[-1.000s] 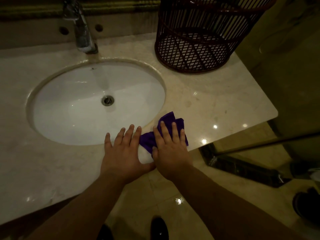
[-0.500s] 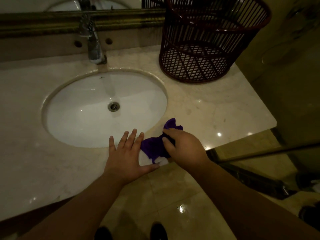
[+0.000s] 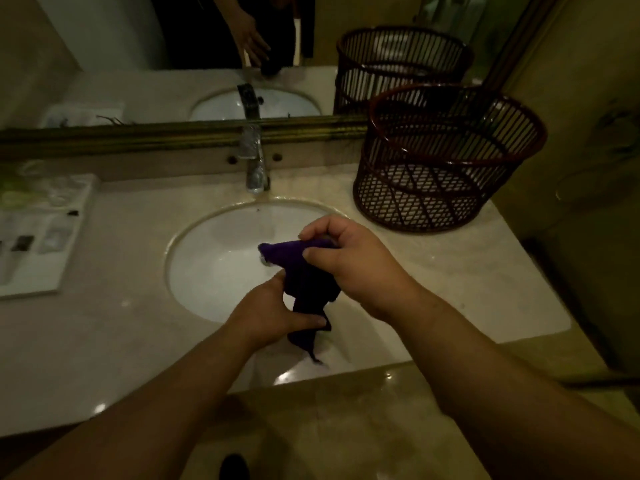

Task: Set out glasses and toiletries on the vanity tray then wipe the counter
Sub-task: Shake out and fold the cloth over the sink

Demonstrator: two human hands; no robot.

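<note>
A purple cloth [image 3: 304, 278] hangs bunched in the air over the front of the white sink [image 3: 214, 271]. My right hand [image 3: 349, 265] grips its upper end. My left hand [image 3: 273, 313] pinches its lower part, and a corner dangles just above the marble counter [image 3: 450, 271]. At the far left stands the white vanity tray [image 3: 74, 237] with glasses and wrapped toiletries on it; they are blurred and partly cut off by the frame edge.
A chrome tap [image 3: 254, 161] rises behind the sink. A dark red slatted basket [image 3: 446, 161] stands at the back right of the counter. The mirror [image 3: 173, 46] with a gilt frame runs along the back. The counter's right edge drops off near the wall.
The cloth was pressed flat on the counter's front edge under both hands; my right hand gathered it, and now both hands hold it lifted above the sink. The view tilted up.
</note>
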